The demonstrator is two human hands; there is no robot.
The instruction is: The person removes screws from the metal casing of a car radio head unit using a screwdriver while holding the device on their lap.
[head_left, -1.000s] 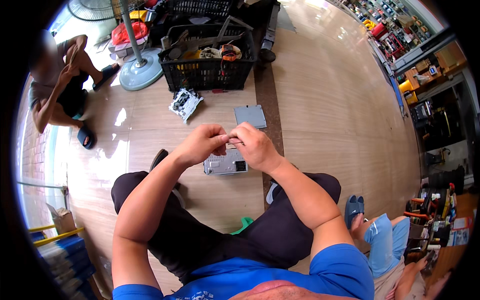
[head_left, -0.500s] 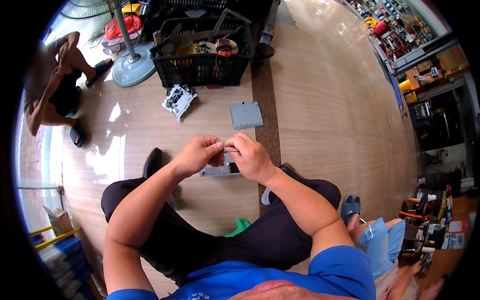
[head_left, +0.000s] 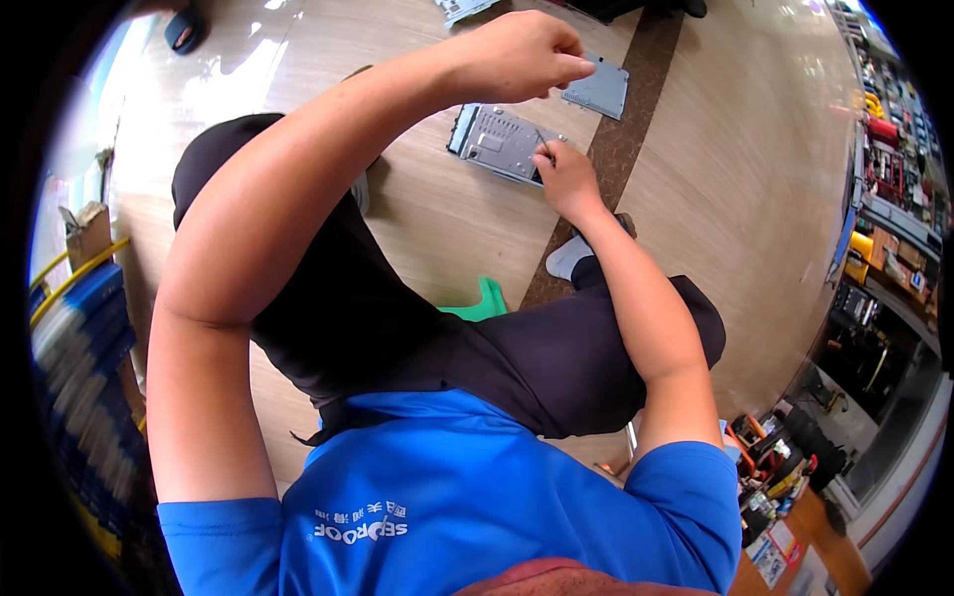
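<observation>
On the floor in front of me lies a silver metal box (head_left: 494, 139) with slots and holes in its top, perhaps an electronic unit. My right hand (head_left: 570, 181) is over its right end, pinching a thin dark rod-like tool (head_left: 544, 142); the tool's kind is not clear. Beyond the box, my left hand (head_left: 522, 58) is raised with fingers curled and thumb pressed toward them. Whatever it may hold is hidden. Just past its fingertips lies a flat grey metal plate (head_left: 601, 87) on the floor.
A green plastic stool (head_left: 482, 302) shows between my legs. Part of a white mechanism (head_left: 465, 10) lies at the top edge. Cluttered shelves (head_left: 894, 169) stand at the right, and a stack of blue items (head_left: 84, 348) at the left. A dark stripe (head_left: 628, 114) crosses the floor.
My hands were together above the metal box; now they are apart, the left farther forward, the right lower over the box. The view has shifted toward my body, leaving the black crate out of sight.
</observation>
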